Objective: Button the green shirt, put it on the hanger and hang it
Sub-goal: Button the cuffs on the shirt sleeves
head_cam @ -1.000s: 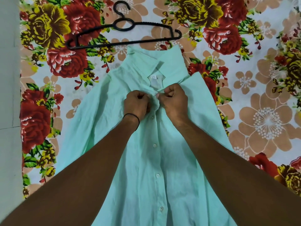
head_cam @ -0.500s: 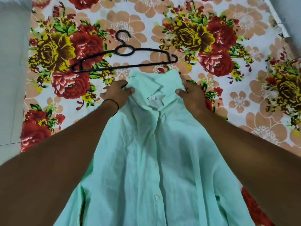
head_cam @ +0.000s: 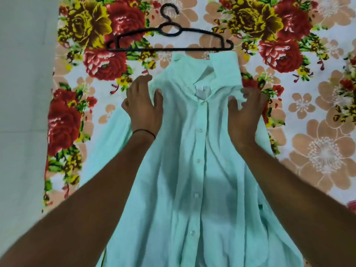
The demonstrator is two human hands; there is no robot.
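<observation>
Your left hand (head_cam: 143, 108) and right hand (head_cam: 243, 116) rest with fingers (head_cam: 139, 86) spread on the thin, wrinkly mint-green shirt (head_cam: 202, 170), its white neck label (head_cam: 201, 92) too blurry to read, just below the skinny black hanger (head_cam: 169, 48).

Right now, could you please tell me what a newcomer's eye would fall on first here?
The mint-green button-up shirt lies buttoned, front up, on a bedsheet printed with big red and yellow flowers. The left hand and right hand rest on it, either side of the collar. A black plastic hanger lies just beyond the collar, no hand on it.
</observation>
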